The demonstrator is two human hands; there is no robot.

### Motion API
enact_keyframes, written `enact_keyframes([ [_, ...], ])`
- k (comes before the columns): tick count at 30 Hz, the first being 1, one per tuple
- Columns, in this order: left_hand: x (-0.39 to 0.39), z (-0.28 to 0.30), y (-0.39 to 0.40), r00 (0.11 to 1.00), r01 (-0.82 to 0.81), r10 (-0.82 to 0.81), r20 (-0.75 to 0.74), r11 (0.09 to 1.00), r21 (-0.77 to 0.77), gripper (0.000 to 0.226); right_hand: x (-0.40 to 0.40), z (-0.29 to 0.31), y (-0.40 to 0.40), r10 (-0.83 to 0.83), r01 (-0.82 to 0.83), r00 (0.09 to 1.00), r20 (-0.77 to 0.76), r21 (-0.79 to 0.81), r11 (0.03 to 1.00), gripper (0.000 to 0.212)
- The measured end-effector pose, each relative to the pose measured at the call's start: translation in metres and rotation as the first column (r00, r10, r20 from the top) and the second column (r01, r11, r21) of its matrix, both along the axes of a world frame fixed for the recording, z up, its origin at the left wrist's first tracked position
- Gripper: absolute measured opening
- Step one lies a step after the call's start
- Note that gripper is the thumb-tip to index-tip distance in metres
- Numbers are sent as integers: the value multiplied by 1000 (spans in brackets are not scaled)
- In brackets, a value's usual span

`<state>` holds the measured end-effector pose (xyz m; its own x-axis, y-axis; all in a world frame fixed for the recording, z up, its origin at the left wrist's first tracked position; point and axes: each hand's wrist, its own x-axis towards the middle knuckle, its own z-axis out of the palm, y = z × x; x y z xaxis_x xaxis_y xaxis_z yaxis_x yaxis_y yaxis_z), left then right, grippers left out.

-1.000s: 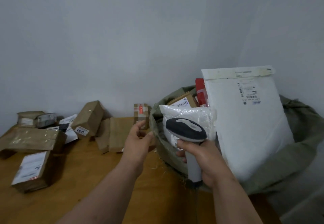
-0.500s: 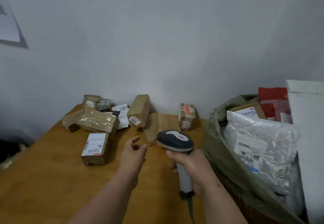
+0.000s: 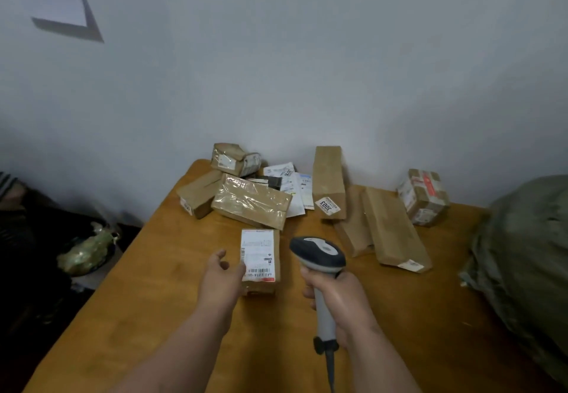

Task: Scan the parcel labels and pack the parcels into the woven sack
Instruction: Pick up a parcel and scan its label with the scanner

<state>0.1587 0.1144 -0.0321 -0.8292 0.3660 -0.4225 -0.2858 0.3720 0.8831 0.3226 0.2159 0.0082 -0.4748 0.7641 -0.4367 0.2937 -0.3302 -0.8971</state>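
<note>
Parcel (image 3: 260, 259) beside the open left hand (image 3: 222, 280) looks light, stiff; grasp its sides. Right hand (image 3: 339, 303) grips the scanner (image 3: 318, 256).

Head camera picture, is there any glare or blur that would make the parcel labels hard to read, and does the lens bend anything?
Head view: glare streaks the taped parcel, not the label of the small box beside the left hand; that barcode shows but its print is too soft to read; the table edges splay with wide-angle distortion; the left floor is dark; the scanner in the right hand is sharp.
</note>
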Motion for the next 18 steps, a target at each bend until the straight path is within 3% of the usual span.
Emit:
enact_keyframes([
  [9,-16,-48,5,980,71,-53,191,994,-88,62,-47,-39,12,8,3,997,82,-131,991,17],
  [18,-8,-54,10,940,19,-15,341,1000,-9,29,-57,-59,11,27,-17,999,35,-258,966,22],
])
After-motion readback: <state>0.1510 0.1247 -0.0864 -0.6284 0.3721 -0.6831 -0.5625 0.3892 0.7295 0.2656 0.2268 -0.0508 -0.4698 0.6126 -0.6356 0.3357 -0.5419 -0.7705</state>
